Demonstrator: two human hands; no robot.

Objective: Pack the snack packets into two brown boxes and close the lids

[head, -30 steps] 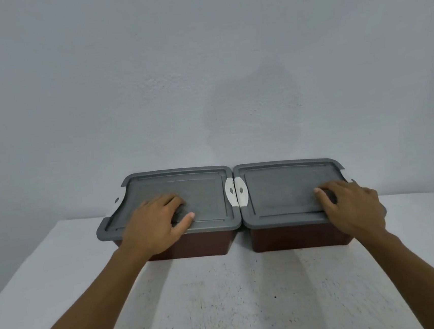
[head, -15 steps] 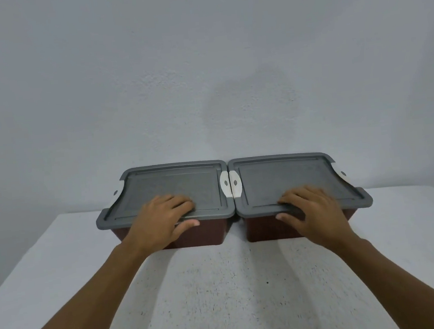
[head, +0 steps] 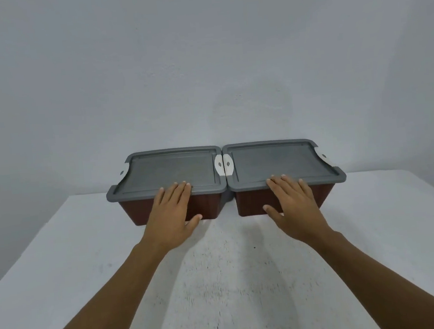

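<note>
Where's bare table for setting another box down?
Table is bare left of the left box, right of the right box, and in front between the forearms. Crowded: left hand and right hand at the boxes' near edges.

Two brown boxes sit side by side on a white worktop, grey lids shut. The left hand and right hand lie flat, fingertips at the front rims.

box contents hidden under closed grey lids, both forearms cut off at bottom edge
</note>
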